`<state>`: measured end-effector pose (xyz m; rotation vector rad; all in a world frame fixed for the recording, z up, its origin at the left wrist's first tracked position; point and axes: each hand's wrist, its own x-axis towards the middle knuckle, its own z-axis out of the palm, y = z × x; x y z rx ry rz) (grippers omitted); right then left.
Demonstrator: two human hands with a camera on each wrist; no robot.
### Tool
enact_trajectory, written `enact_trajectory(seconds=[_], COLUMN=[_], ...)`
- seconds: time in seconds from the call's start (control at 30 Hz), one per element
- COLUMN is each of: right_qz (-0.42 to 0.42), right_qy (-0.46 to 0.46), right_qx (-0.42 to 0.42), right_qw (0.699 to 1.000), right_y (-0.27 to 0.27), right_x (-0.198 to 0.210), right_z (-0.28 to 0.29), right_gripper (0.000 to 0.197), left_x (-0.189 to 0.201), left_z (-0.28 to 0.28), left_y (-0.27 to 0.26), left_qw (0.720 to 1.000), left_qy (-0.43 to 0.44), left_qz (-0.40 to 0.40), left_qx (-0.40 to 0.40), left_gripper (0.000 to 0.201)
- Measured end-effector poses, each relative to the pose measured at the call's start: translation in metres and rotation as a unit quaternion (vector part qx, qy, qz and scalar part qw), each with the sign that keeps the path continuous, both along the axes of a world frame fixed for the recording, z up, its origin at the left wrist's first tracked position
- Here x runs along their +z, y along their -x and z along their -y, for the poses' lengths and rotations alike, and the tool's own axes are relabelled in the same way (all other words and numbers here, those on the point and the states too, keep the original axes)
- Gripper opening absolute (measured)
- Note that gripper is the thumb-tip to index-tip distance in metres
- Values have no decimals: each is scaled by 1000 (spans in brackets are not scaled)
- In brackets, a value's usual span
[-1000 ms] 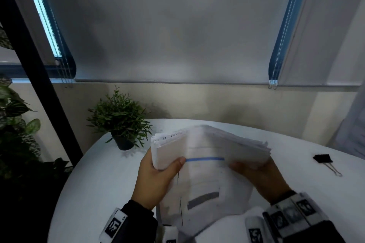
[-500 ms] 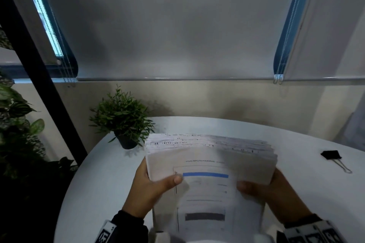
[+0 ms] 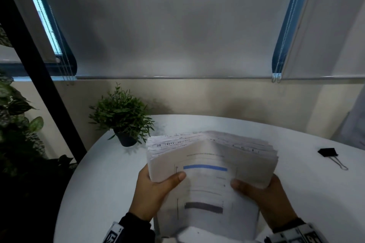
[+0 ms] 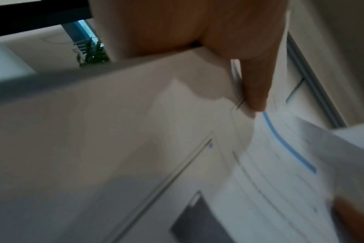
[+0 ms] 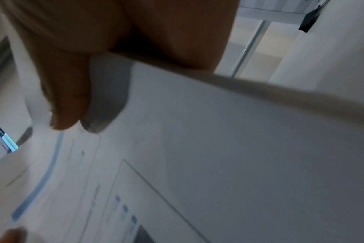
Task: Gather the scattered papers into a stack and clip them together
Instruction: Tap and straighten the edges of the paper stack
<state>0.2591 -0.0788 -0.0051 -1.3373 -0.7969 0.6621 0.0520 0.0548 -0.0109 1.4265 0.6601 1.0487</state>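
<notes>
A thick stack of papers (image 3: 209, 175) is held upright above the round white table (image 3: 102, 179), its top sheet showing a blue bar and a grey block. My left hand (image 3: 156, 189) grips the stack's left edge, thumb on the front sheet. My right hand (image 3: 262, 195) grips its right edge the same way. The left wrist view shows the thumb of my left hand (image 4: 254, 78) pressed on the paper stack (image 4: 135, 131); the right wrist view shows the thumb of my right hand (image 5: 66, 92) on the stack (image 5: 218, 148). A black binder clip (image 3: 328, 153) lies on the table to the right.
A small potted plant (image 3: 122, 118) stands at the table's back left. Larger leafy plants (image 3: 15, 116) and a dark post (image 3: 39, 69) are beyond the left edge. A wall with a lowered blind (image 3: 173, 21) is behind the table. The clip (image 5: 309, 19) shows in the right wrist view too.
The stack has swung from a skewed, leftward tilt to square and upright between both hands, with its top edges more even. Both hands kept their grip.
</notes>
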Motion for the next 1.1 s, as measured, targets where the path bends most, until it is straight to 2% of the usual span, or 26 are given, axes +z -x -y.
enact_trajectory(seconds=[0.03, 0.1, 0.13, 0.2, 0.27, 0.37, 0.4, 0.47, 0.53, 0.57, 0.63, 0.7, 0.73, 0.83, 0.9, 0.97, 1.0, 1.03, 1.1], right_qz=[-6, -17, -17, -9, -3, -21, -22, -7, 12, 18, 65, 199, 273, 496, 590, 686, 706, 698, 651], right_qy=[-10, -23, -21, -9, -10, -41, -40, 1, 42, 44, -29, -113, -126, -81, -42, 22, 53, 80, 82], right_qx=[-1, 0, 6, 13, 1, -3, -5, 3, 39, 48, 41, 16, 0, -66, -62, 1, 31, 43, 31], right_qw=[1000, 1000, 1000, 1000, 1000, 999, 999, 1000, 998, 998, 997, 973, 954, 862, 804, 727, 705, 710, 754], right_y=[0, -1, -2, 0, 4, 4, 3, 3, 5, 2, -2, 1, 7, 51, 88, 109, 111, 111, 111], right_x=[2, 5, 4, -1, -2, 4, 5, 0, 0, 7, 38, 86, 111, 150, 141, 113, 100, 93, 91], right_z=[0, 1, 2, 2, 2, 2, 3, 5, 9, 12, 18, 26, 29, 19, 0, -18, -23, -26, -26], right_gripper=[70, 51, 50, 60, 70, 46, 45, 62, 91, 99, 99, 86, 84, 82, 85, 81, 79, 77, 77], left_x=[0, -1, -3, -9, -11, -6, -4, -4, -6, -6, -8, -7, -6, -5, 2, 9, 11, 12, 10], left_z=[0, 0, 1, 5, 9, 9, 8, 10, 10, 10, 8, 7, 8, 10, 13, 17, 19, 20, 17], left_y=[0, 3, 5, 5, 2, 2, 4, 4, 4, 3, 4, 6, 6, 5, 2, -2, -2, -2, -1], left_qw=[1000, 1000, 1000, 1000, 999, 999, 1000, 1000, 999, 999, 999, 999, 999, 999, 999, 998, 998, 997, 999], left_qy=[0, -10, -11, 3, 13, 12, 10, 20, 33, 33, 39, 41, 39, 39, 35, 32, 33, 33, 26], left_qz=[0, -3, -3, -4, 6, 14, 13, 1, -5, -5, -10, -18, -21, -12, 13, 37, 47, 57, 47], left_qx=[2, 5, 8, 18, 29, 28, 24, 18, 17, 16, 1, -3, -6, -5, 4, 27, 32, 27, 2], left_gripper=[63, 58, 61, 65, 57, 60, 62, 56, 48, 49, 58, 64, 68, 83, 89, 97, 97, 93, 63])
